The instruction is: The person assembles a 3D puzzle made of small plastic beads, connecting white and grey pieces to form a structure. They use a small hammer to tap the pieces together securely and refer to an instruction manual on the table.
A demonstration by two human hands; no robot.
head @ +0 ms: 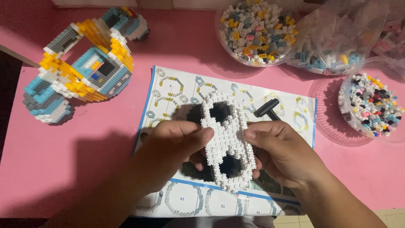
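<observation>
White brick panel is held above the instruction sheet, long axis running 11 to 5 o'clock. Left hand pinches its 9 o'clock edge, right hand its 3 o'clock edge, fingers closed on it; both equally near. Black tool lies at 1 o'clock; open pink table lies at 9.

White studded brick panel at centre; blue, yellow, grey and white brick model at ten o'clock; pink table.
</observation>
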